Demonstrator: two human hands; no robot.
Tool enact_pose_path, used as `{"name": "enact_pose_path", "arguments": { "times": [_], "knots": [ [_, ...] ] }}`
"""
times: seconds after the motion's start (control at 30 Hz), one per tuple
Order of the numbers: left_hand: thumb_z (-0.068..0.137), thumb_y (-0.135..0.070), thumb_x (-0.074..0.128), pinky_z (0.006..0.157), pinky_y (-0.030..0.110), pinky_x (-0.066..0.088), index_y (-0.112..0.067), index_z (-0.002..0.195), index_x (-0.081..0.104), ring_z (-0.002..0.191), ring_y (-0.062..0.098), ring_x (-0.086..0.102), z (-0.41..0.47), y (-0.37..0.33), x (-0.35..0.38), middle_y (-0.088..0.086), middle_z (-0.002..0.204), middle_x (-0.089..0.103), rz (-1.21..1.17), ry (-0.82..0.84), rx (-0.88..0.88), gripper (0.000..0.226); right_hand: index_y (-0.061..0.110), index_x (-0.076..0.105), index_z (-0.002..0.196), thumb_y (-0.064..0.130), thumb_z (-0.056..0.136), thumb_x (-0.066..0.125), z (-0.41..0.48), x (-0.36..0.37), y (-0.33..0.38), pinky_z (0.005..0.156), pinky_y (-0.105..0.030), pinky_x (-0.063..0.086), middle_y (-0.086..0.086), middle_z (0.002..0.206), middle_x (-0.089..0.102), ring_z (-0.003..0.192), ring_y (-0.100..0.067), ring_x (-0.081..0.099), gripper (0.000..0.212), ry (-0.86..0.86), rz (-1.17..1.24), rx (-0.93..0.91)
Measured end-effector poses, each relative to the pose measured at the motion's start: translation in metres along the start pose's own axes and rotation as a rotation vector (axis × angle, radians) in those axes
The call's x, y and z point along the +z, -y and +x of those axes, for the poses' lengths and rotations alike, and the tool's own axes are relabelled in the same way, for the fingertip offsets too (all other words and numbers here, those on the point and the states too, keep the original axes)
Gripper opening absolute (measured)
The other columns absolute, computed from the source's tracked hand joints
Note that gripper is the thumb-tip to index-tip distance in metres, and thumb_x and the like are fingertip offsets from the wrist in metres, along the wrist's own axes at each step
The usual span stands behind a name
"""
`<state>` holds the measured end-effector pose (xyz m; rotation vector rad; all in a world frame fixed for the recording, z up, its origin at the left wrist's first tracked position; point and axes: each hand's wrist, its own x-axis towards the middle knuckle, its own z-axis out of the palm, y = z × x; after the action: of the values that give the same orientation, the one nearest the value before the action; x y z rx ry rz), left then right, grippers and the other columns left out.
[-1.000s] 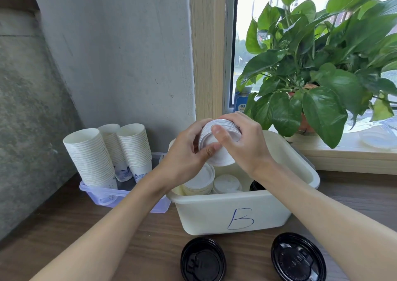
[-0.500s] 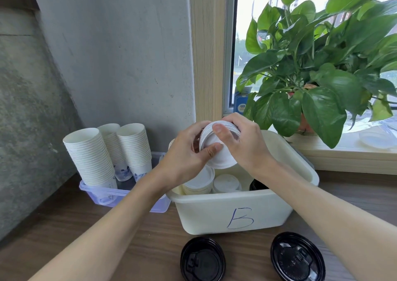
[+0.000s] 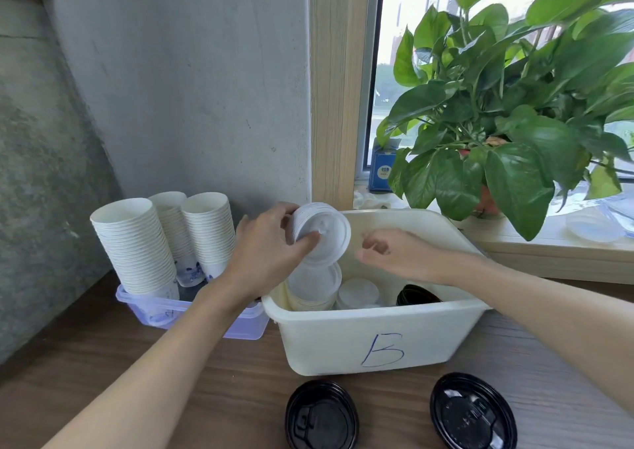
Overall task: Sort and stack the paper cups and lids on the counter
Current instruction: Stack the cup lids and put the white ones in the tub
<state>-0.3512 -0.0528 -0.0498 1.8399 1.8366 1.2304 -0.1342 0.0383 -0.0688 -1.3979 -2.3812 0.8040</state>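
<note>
White lid stack is gripped by left hand; right hand (loosely curled, empty) should steady its three-o'clock edge before lowering into tub.

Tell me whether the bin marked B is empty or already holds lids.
Holds lids. The bin marked B contains white lid stacks and black lids; the left hand holds another stack above it.

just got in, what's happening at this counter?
A person is sorting cups and lids. The left hand holds a stack of white lids above the cream bin marked B, which already holds more white lids and some black ones. The right hand is beside the stack, empty, fingers loosely curled. Stacked paper cups stand in a clear bin to the left. Two black lids lie on the counter in front.
</note>
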Motion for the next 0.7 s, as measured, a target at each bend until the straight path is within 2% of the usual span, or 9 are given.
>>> {"name": "enact_pose_path", "arguments": {
  "times": [0.13, 0.23, 0.4, 0.53, 0.7],
  "knots": [
    [0.088, -0.037, 0.073, 0.106, 0.053, 0.041, -0.019, 0.121, 0.063, 0.102, 0.022, 0.062, 0.001, 0.005, 0.002, -0.005, 0.105, 0.069, 0.050, -0.019, -0.008, 0.039, 0.014, 0.049, 0.131, 0.052, 0.084, 0.067, 0.009, 0.012, -0.005, 0.089, -0.024, 0.044, -0.002, 0.119, 0.057, 0.108, -0.015, 0.055, 0.063, 0.131, -0.098, 0.034],
    [0.088, -0.038, 0.072, 0.104, 0.050, 0.042, -0.019, 0.123, 0.061, 0.105, 0.022, 0.062, 0.002, 0.006, 0.003, -0.005, 0.106, 0.069, 0.085, -0.003, -0.006, 0.041, 0.011, 0.044, 0.137, 0.048, 0.080, 0.073, 0.017, 0.021, -0.009, 0.097, -0.028, 0.046, -0.004, 0.128, 0.056, 0.113, -0.015, 0.055, 0.074, 0.200, -0.111, 0.038],
    [0.088, -0.041, 0.071, 0.102, 0.050, 0.044, -0.021, 0.120, 0.061, 0.103, 0.023, 0.062, 0.003, 0.011, 0.004, -0.006, 0.103, 0.068, 0.076, 0.002, -0.022, 0.038, 0.020, 0.039, 0.142, 0.052, 0.070, 0.078, 0.023, 0.026, -0.015, 0.092, -0.025, 0.047, -0.001, 0.131, 0.056, 0.110, -0.013, 0.056, 0.088, 0.272, -0.162, 0.056],
    [0.088, -0.041, 0.071, 0.101, 0.050, 0.044, -0.022, 0.120, 0.061, 0.101, 0.022, 0.062, 0.004, 0.012, 0.005, -0.007, 0.101, 0.067, 0.073, 0.012, -0.028, 0.038, 0.023, 0.039, 0.141, 0.048, 0.068, 0.082, 0.025, 0.027, -0.017, 0.092, -0.024, 0.047, 0.000, 0.129, 0.056, 0.109, -0.013, 0.056, 0.089, 0.274, -0.180, 0.057],
    [0.088, -0.039, 0.072, 0.100, 0.048, 0.046, -0.020, 0.122, 0.062, 0.103, 0.023, 0.062, 0.005, 0.012, 0.006, -0.004, 0.105, 0.069, 0.035, 0.008, -0.042, 0.040, 0.019, 0.044, 0.131, 0.027, 0.072, 0.083, 0.024, 0.025, -0.014, 0.091, -0.032, 0.050, 0.002, 0.111, 0.055, 0.103, -0.016, 0.057, 0.072, 0.196, -0.090, 0.070]
  ]
}}
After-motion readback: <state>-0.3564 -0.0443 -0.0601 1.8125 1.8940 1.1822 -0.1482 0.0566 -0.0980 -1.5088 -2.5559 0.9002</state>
